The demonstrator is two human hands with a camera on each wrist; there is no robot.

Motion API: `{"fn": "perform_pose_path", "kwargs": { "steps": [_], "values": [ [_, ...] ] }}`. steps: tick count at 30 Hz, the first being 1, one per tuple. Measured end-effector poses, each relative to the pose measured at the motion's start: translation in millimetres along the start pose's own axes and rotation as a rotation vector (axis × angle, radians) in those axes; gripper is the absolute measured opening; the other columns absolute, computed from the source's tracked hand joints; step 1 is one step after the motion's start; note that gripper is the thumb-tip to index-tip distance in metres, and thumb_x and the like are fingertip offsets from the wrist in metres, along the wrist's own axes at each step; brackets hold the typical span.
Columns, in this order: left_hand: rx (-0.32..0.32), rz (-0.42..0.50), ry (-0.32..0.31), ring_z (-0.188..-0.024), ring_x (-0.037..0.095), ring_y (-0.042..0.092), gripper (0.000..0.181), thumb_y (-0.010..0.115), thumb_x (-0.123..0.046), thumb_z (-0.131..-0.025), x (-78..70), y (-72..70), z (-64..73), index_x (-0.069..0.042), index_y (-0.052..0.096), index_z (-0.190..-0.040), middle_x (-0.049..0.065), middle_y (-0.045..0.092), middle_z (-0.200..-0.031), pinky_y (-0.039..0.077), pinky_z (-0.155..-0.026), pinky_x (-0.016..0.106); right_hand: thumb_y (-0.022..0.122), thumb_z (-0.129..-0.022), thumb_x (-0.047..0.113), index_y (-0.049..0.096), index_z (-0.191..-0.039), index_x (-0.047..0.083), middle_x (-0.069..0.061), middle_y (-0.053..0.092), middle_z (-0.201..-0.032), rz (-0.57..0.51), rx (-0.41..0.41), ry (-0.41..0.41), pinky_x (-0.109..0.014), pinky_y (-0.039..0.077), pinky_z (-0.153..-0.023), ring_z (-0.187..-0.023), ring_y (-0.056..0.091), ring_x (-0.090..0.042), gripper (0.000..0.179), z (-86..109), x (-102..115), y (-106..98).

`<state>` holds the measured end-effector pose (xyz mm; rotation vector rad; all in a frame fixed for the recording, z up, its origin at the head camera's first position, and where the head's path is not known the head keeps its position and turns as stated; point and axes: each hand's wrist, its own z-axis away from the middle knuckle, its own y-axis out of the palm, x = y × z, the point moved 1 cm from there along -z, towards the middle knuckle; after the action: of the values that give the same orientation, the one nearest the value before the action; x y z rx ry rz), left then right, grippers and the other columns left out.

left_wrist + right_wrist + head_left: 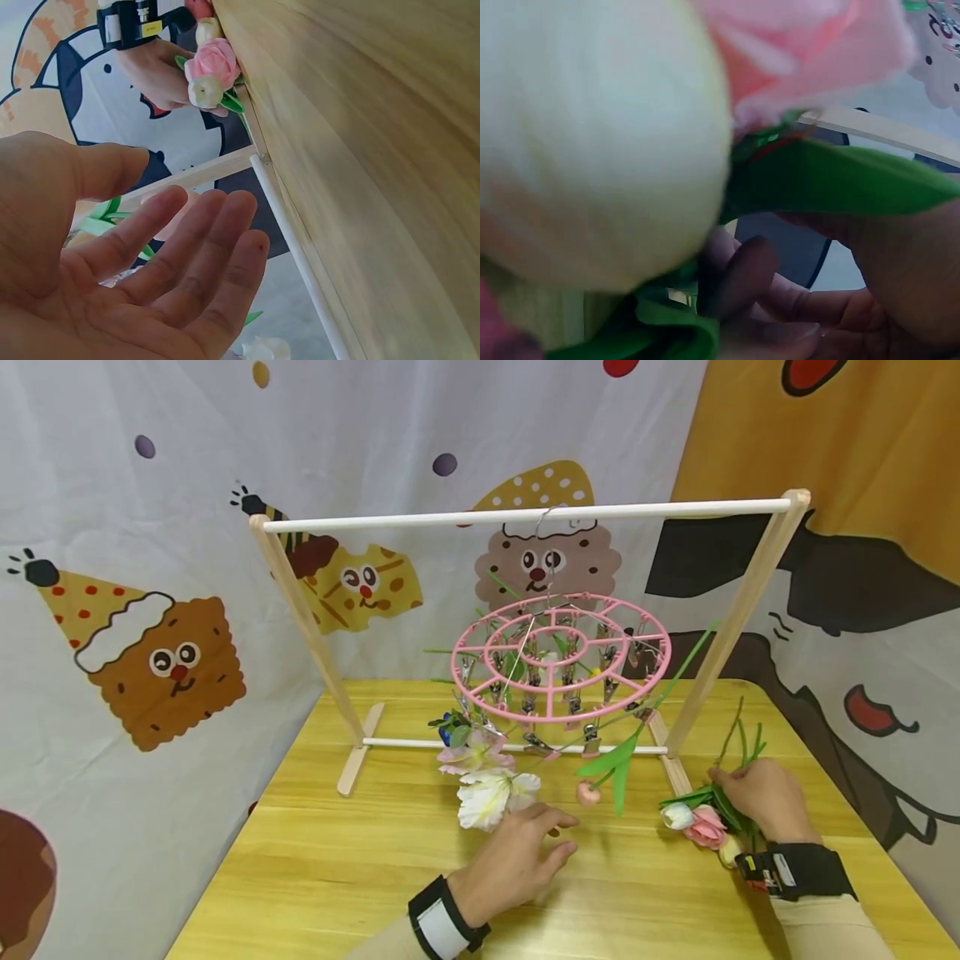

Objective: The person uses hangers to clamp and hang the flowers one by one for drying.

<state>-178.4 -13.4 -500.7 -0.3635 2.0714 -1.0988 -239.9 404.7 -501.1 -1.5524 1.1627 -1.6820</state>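
Observation:
My left hand (517, 856) hovers over the table in front of the rack, fingers loosely spread with nothing in them. At the right, my right hand (768, 797) pinches artificial flower stems (731, 739). A white tulip (678, 816), a pink flower (707, 828) and a cream tulip (600, 142) lie by that hand. A pink round clip hanger (550, 717) hangs from the rack's top bar (420, 519). From its clips hang a white flower (487, 797), a pale pink flower (476, 753) and a peach tulip (588, 793) with green leaves. The stem ends under my right hand are partly hidden.
The wooden rack has slanted posts (738, 627) and feet (362, 750) on the wooden table (315, 868). A white lower bar (420, 743) joins the posts. Several metal clips (591, 739) dangle from the hanger. A printed cloth (360, 427) hangs behind.

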Motion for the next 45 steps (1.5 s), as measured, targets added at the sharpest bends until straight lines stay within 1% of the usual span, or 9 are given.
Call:
{"fn": "perform_pose_path", "kwargs": {
  "steps": [8, 17, 22, 25, 32, 35, 40, 42, 45],
  "values": [
    [0.079, 0.001, -0.016, -0.115, 0.015, 0.083, 0.036, 0.076, -0.029, -0.116, -1.1, 3.0, -6.6, -0.009, 0.077, -0.146, 0.008, 0.083, -0.139, 0.061, -0.091, 0.013, 0.083, -0.106, 0.038, 0.080, -0.075, -0.001, -0.008, 0.070, -0.069, 0.031, 0.045, -0.002, -0.036, 0.041, -0.060, -0.068, 0.063, -0.028, 0.049, -17.9, 1.6, -1.8],
    [0.168, -0.117, -0.047, -0.123, 0.011, 0.079, 0.041, 0.077, -0.039, -0.115, -1.0, 9.3, -11.1, -0.016, 0.077, -0.148, 0.004, 0.082, -0.142, 0.065, -0.096, 0.021, 0.085, -0.101, 0.040, 0.071, -0.064, 0.005, -0.001, 0.056, -0.062, 0.030, 0.125, 0.036, -0.034, 0.042, -0.058, -0.063, 0.059, -0.024, 0.053, -25.8, 2.3, 3.7],
    [0.204, -0.147, -0.041, -0.132, 0.015, 0.077, 0.045, 0.076, -0.045, -0.115, -2.3, 10.2, -11.3, -0.020, 0.075, -0.152, 0.002, 0.080, -0.148, 0.067, -0.105, 0.027, 0.078, -0.103, 0.035, 0.074, -0.069, 0.003, -0.003, 0.061, -0.065, -0.017, 0.130, 0.059, -0.035, 0.044, -0.057, -0.065, 0.061, -0.024, 0.047, -26.8, 0.4, 5.3],
    [0.219, -0.136, -0.030, -0.134, 0.015, 0.076, 0.048, 0.074, -0.048, -0.115, -4.9, 8.9, -12.2, -0.021, 0.074, -0.155, 0.001, 0.079, -0.150, 0.066, -0.107, 0.028, 0.073, -0.106, 0.032, 0.078, -0.077, 0.000, -0.007, 0.067, -0.071, -0.049, 0.095, 0.065, -0.036, 0.045, -0.058, -0.068, 0.062, -0.026, 0.044, -25.8, 1.3, 3.6],
    [0.196, -0.119, 0.030, -0.139, 0.014, 0.075, 0.045, 0.072, -0.046, -0.117, -14.7, 6.6, -17.7, -0.023, 0.072, -0.156, 0.001, 0.078, -0.152, 0.064, -0.114, 0.029, 0.071, -0.112, 0.034, 0.081, -0.107, -0.013, -0.030, 0.079, -0.096, -0.130, -0.028, 0.050, -0.036, 0.048, -0.061, -0.080, 0.069, -0.033, 0.048, -22.0, 6.3, -1.4],
    [0.186, -0.106, 0.038, -0.137, 0.013, 0.076, 0.045, 0.071, -0.045, -0.118, -18.5, 5.3, -20.7, -0.023, 0.071, -0.157, 0.002, 0.077, -0.154, 0.065, -0.113, 0.028, 0.069, -0.114, 0.036, 0.080, -0.118, -0.014, -0.032, 0.080, -0.104, -0.176, -0.051, 0.080, -0.035, 0.051, -0.062, -0.084, 0.072, -0.032, 0.051, -21.1, 9.9, -3.1],
    [0.164, -0.075, 0.040, -0.133, 0.011, 0.078, 0.044, 0.070, -0.046, -0.118, -22.6, 3.8, -24.3, -0.023, 0.070, -0.156, 0.005, 0.075, -0.158, 0.065, -0.109, 0.023, 0.065, -0.116, 0.039, 0.078, -0.129, -0.013, -0.016, 0.081, -0.096, -0.289, -0.056, 0.123, -0.032, 0.053, -0.063, -0.082, 0.069, -0.021, 0.055, -19.3, 18.3, -5.9],
    [0.150, -0.066, 0.042, -0.131, 0.010, 0.078, 0.043, 0.070, -0.046, -0.118, -23.9, 2.8, -25.1, -0.023, 0.072, -0.154, 0.005, 0.075, -0.157, 0.064, -0.107, 0.020, 0.063, -0.118, 0.039, 0.077, -0.131, -0.012, -0.008, 0.082, -0.090, -0.325, -0.060, 0.128, -0.030, 0.054, -0.062, -0.079, 0.069, -0.016, 0.055, -18.0, 22.2, -6.4],
    [0.122, -0.034, 0.063, -0.126, 0.008, 0.079, 0.039, 0.072, -0.042, -0.118, -25.9, -0.2, -25.9, -0.021, 0.074, -0.151, 0.003, 0.079, -0.151, 0.063, -0.103, 0.016, 0.060, -0.119, 0.041, 0.076, -0.133, -0.010, -0.003, 0.082, -0.087, -0.365, -0.076, 0.132, -0.029, 0.055, -0.061, -0.075, 0.071, -0.013, 0.056, -15.6, 28.0, -6.8]
  ]
}}
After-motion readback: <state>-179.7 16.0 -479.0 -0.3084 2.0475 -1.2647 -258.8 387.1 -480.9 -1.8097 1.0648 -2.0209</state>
